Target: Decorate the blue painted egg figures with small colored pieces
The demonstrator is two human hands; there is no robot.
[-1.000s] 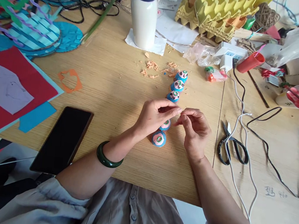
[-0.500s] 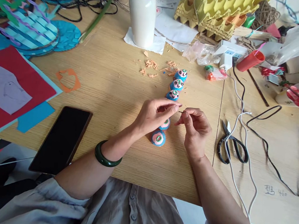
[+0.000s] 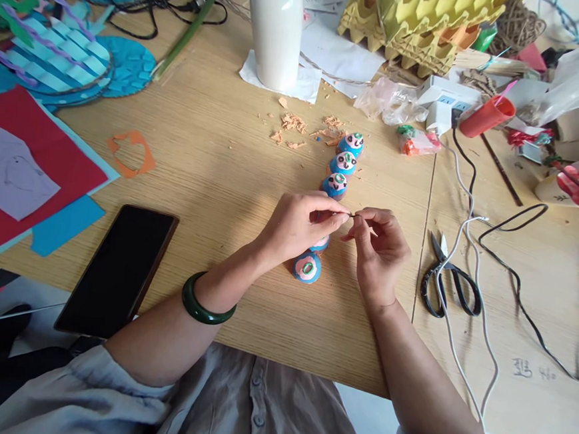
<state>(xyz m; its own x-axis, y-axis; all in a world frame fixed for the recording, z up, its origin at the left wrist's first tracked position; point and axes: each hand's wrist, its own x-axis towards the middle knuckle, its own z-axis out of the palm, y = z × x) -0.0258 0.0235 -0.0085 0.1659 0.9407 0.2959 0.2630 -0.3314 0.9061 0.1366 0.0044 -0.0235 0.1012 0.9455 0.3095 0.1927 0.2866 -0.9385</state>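
Between my two hands is a thin dark strand, perhaps clay; its material is too small to tell. The thumb and forefinger of my left hand close on its left end. My right hand pinches the other end, fingertips almost meeting the left ones. Beneath and around my left hand runs a row of small blue domes with pink and green tops. The three far ones, such as this dome, carry black marks. The nearest dome shows only pink and a green ring. My left hand partly hides the middle ones.
Black-handled scissors lie right of my hands, under a white cable. A phone rests at the left table edge. Beyond the domes are orange shavings, a white flask and yellow egg trays.
My left fingertips have come down and closed on the strand's free end, which stuck out from my right fingers before. The domes have stayed in place.
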